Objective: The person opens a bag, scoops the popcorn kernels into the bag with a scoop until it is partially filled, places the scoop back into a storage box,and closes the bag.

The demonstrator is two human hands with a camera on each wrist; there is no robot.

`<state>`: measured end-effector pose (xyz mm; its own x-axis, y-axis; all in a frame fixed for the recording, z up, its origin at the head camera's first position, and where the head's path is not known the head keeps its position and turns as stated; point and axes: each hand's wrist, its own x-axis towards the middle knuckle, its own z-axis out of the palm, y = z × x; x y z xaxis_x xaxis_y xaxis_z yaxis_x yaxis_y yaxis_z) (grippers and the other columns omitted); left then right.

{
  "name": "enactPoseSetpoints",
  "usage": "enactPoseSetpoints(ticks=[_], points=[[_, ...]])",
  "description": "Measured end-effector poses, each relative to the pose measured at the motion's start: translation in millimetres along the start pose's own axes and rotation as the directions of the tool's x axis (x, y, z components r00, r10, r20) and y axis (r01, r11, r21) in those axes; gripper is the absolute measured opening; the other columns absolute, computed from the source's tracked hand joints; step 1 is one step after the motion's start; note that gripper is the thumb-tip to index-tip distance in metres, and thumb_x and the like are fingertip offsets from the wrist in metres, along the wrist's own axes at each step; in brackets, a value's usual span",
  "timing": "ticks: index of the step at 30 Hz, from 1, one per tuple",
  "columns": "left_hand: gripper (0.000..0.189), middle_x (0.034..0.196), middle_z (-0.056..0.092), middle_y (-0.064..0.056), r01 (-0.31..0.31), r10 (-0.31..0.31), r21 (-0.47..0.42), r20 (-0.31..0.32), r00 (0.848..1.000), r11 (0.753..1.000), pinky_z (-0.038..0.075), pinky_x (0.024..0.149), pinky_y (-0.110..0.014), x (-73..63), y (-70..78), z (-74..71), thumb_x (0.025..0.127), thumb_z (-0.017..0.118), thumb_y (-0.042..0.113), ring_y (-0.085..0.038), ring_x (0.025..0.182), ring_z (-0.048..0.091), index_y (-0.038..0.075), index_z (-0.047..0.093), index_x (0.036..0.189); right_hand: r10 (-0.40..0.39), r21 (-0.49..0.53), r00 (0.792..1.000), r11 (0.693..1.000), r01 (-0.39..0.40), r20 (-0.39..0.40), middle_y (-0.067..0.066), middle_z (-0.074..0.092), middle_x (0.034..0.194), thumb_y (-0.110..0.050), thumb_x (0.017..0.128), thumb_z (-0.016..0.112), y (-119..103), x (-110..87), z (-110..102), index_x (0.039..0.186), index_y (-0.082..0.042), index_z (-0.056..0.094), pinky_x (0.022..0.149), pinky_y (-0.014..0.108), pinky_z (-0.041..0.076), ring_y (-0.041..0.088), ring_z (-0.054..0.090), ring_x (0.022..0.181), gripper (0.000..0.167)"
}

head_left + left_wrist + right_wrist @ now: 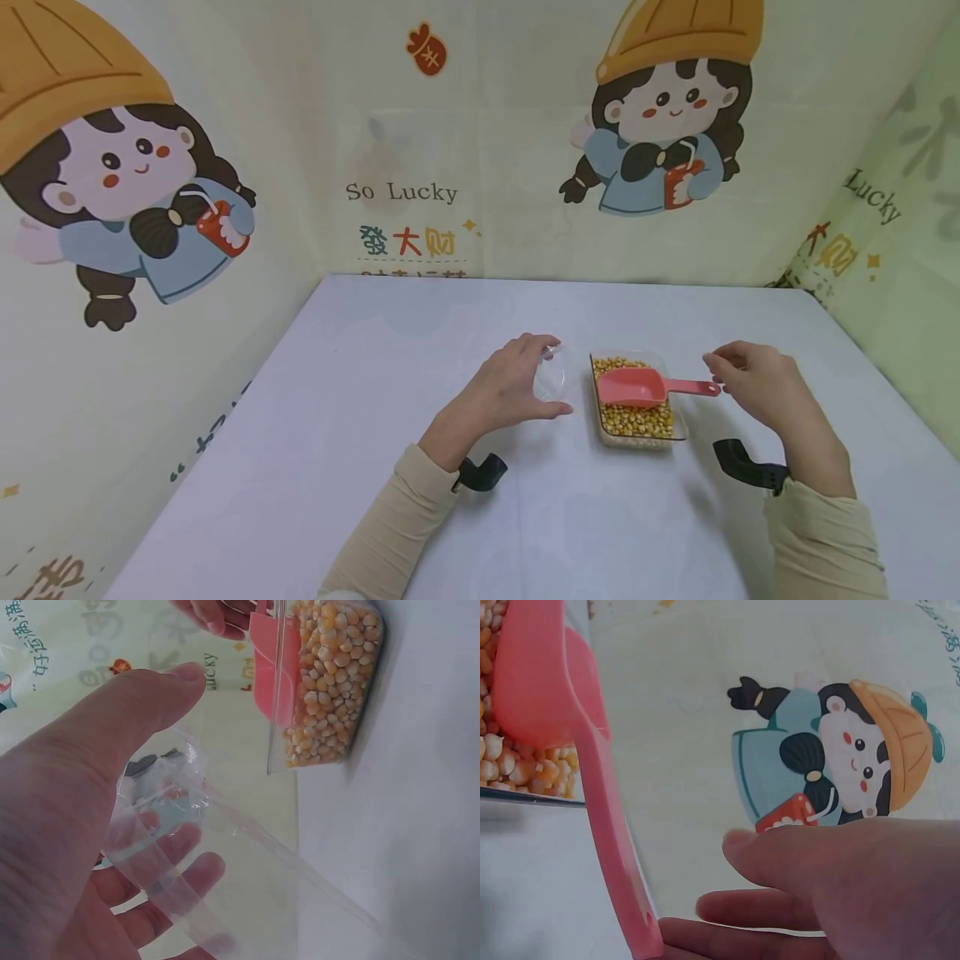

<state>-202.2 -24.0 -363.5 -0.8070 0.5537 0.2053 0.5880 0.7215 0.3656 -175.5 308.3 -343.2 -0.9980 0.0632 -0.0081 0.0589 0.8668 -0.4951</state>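
My left hand (504, 385) holds a thin clear plastic bag (551, 379), thumb and fingers spread wide around it. The fingers show through the film in the left wrist view. To its right stands a clear rectangular container (680, 432) of yellow corn kernels (636, 423). A pink scoop (632, 387) lies across the kernels, its handle (619, 851) sticking out past the right rim. By the handle's end is my right hand (768, 385), fingertips right at the tip and the thumb apart from the handle.
A white tabletop (315, 433) lies under everything. Printed curtains with cartoon figures (660, 137) hang behind it and at both sides. Dark wrist straps (750, 467) with curved mounts sit on both wrists.
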Motion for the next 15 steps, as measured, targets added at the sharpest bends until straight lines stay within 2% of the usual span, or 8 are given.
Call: enactPoseSetpoints(ticks=[8, 11, 15], points=[[0.086, 0.126, 0.056, 0.004, 0.008, -0.008, -0.015, 0.016, 1.000, 1.000, 0.050, 0.097, -0.035, -0.3, 2.1, -0.6, 0.077, 0.079, 0.055, -0.014, 0.117, 0.054, 0.017, 0.041, 0.145, -0.001, -0.034, 0.985, 0.999, 0.007, 0.173, 0.022, 0.069, 0.098, -0.054, 0.100, 0.048, 3.8, 1.1, 0.4, 0.124, 0.012, 0.057, 0.067, 0.041, 0.052, 0.028, 0.064, 0.084, 0.070], [0.086, 0.126, 0.057, 0.004, 0.008, -0.008, -0.019, 0.014, 1.000, 1.000, 0.050, 0.096, -0.035, -1.0, 2.5, -1.4, 0.077, 0.079, 0.055, -0.014, 0.116, 0.055, 0.017, 0.041, 0.145, -0.008, -0.033, 0.973, 0.999, 0.016, 0.232, 0.020, 0.070, 0.096, -0.055, 0.099, 0.049, 3.7, 1.9, 1.2, 0.122, 0.011, 0.059, 0.069, 0.041, 0.053, 0.025, 0.065, 0.082, 0.070], [0.085, 0.125, 0.057, 0.004, 0.003, -0.003, -0.017, 0.011, 1.000, 1.000, 0.050, 0.096, -0.035, -1.6, 2.3, -1.9, 0.077, 0.079, 0.055, -0.014, 0.116, 0.055, 0.017, 0.042, 0.144, -0.005, -0.011, 0.958, 1.000, 0.009, 0.287, 0.017, 0.072, 0.094, -0.048, 0.098, 0.056, 4.0, 3.3, 2.1, 0.119, 0.010, 0.060, 0.073, 0.044, 0.055, 0.023, 0.068, 0.082, 0.061]])
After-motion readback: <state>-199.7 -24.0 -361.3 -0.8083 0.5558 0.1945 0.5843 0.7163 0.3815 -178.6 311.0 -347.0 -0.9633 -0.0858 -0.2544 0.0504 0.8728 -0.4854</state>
